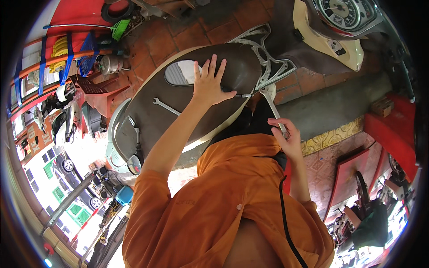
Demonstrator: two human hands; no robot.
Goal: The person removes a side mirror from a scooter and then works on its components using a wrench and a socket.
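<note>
My left hand lies with fingers spread on the dark brown scooter seat, its fingertips over the edge of an oval rear-view mirror. Just right of my left thumb, a thin dark metal rod lies across the seat. In my right hand is a long silver wrench, gripped near its lower end. Its wide head points away from me, close to the tip of the rod and the metal rear rack; whether they touch I cannot tell. A smaller open-ended wrench rests on the seat by my left forearm.
At the seat's left end lie a dark tool-like rod and a round mirror. A silver metal rack joins the seat's right side. Another scooter's dashboard stands at the upper right. A red plastic chair is on the left.
</note>
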